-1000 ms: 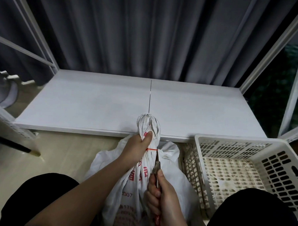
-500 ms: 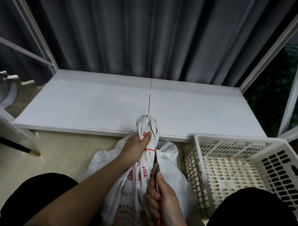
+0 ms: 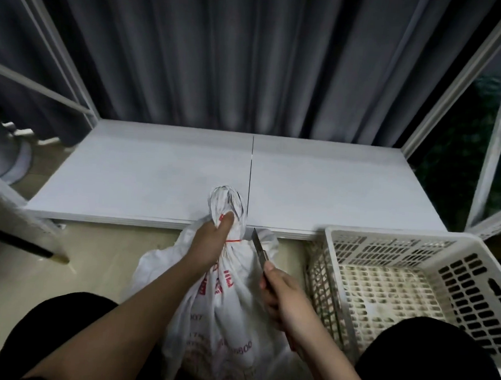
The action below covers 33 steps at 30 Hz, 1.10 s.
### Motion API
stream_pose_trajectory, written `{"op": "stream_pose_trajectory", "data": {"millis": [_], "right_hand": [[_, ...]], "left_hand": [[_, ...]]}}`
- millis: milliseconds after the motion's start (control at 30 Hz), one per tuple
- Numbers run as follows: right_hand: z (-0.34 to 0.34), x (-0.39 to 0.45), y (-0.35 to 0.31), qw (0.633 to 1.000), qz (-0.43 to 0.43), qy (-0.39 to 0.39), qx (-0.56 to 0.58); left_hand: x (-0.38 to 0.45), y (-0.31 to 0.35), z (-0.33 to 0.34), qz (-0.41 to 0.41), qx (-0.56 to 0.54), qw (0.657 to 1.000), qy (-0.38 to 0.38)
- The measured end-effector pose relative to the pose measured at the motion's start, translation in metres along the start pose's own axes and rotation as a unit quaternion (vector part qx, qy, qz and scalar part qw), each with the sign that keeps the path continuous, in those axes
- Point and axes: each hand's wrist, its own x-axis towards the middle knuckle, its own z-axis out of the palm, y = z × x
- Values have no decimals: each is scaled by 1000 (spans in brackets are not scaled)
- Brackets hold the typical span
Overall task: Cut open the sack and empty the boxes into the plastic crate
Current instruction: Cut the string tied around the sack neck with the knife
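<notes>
While the sack [image 3: 230,298] stands on the pale floor [image 3: 91,257] between the person's dark-clad knees, its gathered neck is bunched up and bound by a thin red tie [image 3: 233,240]. Left hand [image 3: 209,242] clenched round the neck, thumb pressing the white weave just above the tie. Right hand [image 3: 282,291] wrapped round the handle of a utility knife [image 3: 259,246]; blade points up and away, just right of the tied neck, tip apart from the tie. Cannot tell whether the edge touches the fabric. Sack white, woven, red printing down its front, text too blurred to read.

Plastic crate [image 3: 470,257] sits on the floor just right of the sack, off-white, slotted walls, grid bottom; nothing inside that I can make out. Boxes not visible: sack unopened.

Beyond the sack, a low flat white platform [image 3: 158,174], two panels meeting at a dark seam that runs straight back from the sack's neck. Surface bare, matte. Behind the platform, grey curtains [image 3: 220,59] hang in heavy folds. White metal frame bars [image 3: 455,78] slant up at both sides of the platform. Left of the sack, a dark rod [image 3: 20,243] lies across the floor with a pale tip. Lighting dim, cool.
</notes>
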Motion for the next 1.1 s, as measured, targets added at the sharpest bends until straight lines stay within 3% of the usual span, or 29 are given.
{"op": "stream_pose_trajectory", "data": {"millis": [133,633,867,1100], "right_hand": [[-6,-1,4,999,-1,-9,-41],[-23,-9,-7,972,-33,-16,-234],[-16,-13,8,968,-89,48,-229],[-10,-12,22,973,-101,69,-196]], "left_hand": [[-3,-2,-4,-11,-29,1000,0],[-16,6,3,90,-12,996,-19],[-20,10,2,61,-51,992,-102],[-21,11,3,11,-88,994,-68]]}}
